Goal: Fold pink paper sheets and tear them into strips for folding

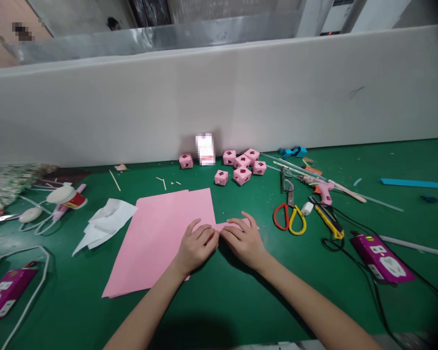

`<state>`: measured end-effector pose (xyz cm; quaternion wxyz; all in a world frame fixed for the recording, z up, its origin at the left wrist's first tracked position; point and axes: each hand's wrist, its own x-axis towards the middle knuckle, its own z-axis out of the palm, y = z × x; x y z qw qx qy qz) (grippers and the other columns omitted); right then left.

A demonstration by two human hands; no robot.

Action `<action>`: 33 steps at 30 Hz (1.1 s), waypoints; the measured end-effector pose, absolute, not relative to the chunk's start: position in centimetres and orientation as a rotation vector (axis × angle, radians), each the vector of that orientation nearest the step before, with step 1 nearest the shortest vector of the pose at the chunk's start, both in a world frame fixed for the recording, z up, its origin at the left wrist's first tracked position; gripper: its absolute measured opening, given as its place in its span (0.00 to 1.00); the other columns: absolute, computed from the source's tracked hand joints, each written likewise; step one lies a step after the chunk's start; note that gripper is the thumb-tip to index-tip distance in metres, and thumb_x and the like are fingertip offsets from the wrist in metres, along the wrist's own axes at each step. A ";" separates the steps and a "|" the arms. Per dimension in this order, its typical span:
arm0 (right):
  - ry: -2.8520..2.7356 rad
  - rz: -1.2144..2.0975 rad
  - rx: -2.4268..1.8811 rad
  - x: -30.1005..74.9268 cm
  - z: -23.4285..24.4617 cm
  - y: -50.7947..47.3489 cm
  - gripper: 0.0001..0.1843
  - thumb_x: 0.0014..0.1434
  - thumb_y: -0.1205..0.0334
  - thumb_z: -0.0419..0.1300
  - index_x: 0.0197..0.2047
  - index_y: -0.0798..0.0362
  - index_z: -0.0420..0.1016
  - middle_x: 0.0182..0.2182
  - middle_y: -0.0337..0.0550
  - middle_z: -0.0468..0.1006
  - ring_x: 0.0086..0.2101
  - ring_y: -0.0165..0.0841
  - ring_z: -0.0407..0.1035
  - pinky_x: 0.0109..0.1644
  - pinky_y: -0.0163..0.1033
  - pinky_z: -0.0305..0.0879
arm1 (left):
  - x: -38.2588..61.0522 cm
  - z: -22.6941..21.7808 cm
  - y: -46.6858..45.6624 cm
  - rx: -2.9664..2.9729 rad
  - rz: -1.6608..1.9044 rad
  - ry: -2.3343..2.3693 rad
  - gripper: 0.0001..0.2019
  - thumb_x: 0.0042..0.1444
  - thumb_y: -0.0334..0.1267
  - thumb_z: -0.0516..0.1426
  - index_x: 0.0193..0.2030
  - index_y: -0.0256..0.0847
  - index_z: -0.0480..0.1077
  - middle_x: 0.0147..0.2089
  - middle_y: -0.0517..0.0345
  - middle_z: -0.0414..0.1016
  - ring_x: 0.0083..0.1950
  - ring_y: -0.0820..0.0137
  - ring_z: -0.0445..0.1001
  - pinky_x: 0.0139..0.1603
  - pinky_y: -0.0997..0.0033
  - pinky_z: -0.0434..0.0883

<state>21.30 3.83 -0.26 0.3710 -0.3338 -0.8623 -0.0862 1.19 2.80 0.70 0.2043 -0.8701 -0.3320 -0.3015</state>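
My left hand (199, 243) and my right hand (245, 241) meet near the middle of the green table, both with bent fingers pinching a narrow pink paper strip (253, 223). Most of the strip lies behind my fingers; its right end shows past my right hand. Under and beside my left hand are large pink paper sheets (156, 233), stacked slightly askew. Beyond my hands sit several small pink folded-paper shapes with dark diamond openings, one (242, 175) nearest the middle and another (186, 161) apart at the left.
Scissors (289, 218) with red and yellow handles, a pink glue gun (324, 189), a yellow utility knife (328, 221) and a purple power strip (383, 257) with black cable lie right. Crumpled white paper (104, 226), a paper cup (67, 197) and another purple power strip (9, 291) are left. A white partition (131, 112) stands behind.
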 end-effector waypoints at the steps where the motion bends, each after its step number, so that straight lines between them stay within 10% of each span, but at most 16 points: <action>1: -2.208 -0.222 -0.852 21.3 -0.3 3.9 0.07 0.65 0.69 0.58 0.42 0.50 0.76 0.37 0.38 0.84 0.47 0.38 0.73 0.64 0.58 0.51 | 1.2 0.7 2.8 -2.418 -0.837 -0.932 0.06 0.58 0.28 0.60 0.42 0.40 0.72 0.37 0.56 0.80 0.43 0.65 0.78 0.60 0.51 0.65; 24: -2.124 -0.241 -1.041 25.1 0.2 6.5 0.14 0.59 0.78 0.58 0.40 0.48 0.75 0.36 0.36 0.83 0.50 0.40 0.72 0.65 0.57 0.48 | -2.0 1.6 4.7 -2.239 -0.808 -1.124 0.04 0.58 0.29 0.59 0.33 0.40 0.71 0.31 0.56 0.76 0.42 0.63 0.77 0.55 0.53 0.67; 33: -2.154 -0.206 -0.960 24.1 -0.4 6.2 0.12 0.61 0.74 0.60 0.43 0.47 0.76 0.38 0.37 0.84 0.51 0.40 0.71 0.65 0.58 0.49 | -0.9 1.3 4.4 -2.377 -0.868 -1.052 0.13 0.62 0.39 0.61 0.52 0.42 0.71 0.46 0.53 0.81 0.50 0.62 0.77 0.61 0.52 0.64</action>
